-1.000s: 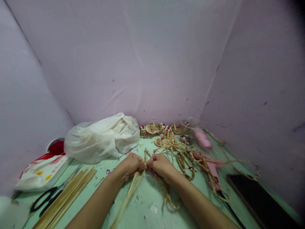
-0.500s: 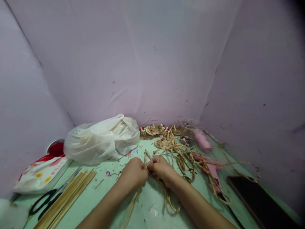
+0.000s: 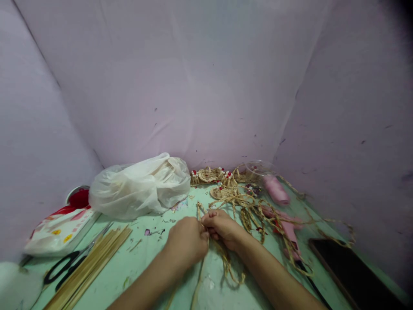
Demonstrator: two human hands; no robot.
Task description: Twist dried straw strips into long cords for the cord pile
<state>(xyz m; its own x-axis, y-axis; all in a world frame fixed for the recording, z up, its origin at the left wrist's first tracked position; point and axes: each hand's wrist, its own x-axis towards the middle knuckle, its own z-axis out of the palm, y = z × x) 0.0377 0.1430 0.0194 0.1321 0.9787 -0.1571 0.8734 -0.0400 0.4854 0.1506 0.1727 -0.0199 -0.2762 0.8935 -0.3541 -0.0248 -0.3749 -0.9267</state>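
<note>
My left hand (image 3: pixel 187 241) is closed near the middle of the table, its fingers curled around straw strands (image 3: pixel 198 284) that trail down toward me. Close beside it, my right hand (image 3: pixel 222 227) pinches a braided straw cord (image 3: pixel 200 208), whose looped end pokes up above the fingers. More of the braid (image 3: pixel 228 269) hangs below my right hand and curls on the table. The exact spot where the fingers grip is partly hidden. Behind the hands lies a tangle of braided cord (image 3: pixel 247 202) joined to small woven straw pieces (image 3: pixel 211 174) with red and white beads.
On the left are flat straw strips (image 3: pixel 90 267), black-handled scissors (image 3: pixel 61 269), a tissue pack (image 3: pixel 66 232) and a white plastic bag (image 3: pixel 138 189). To the right sit a pink thread spool (image 3: pixel 276 189), a pink glue gun (image 3: pixel 288 234) with cord, and a dark phone (image 3: pixel 351 275).
My left hand has shifted slightly right and toward me, and the trailing strands have swung right. My right hand stays nearly in place, still pinching the cord.
</note>
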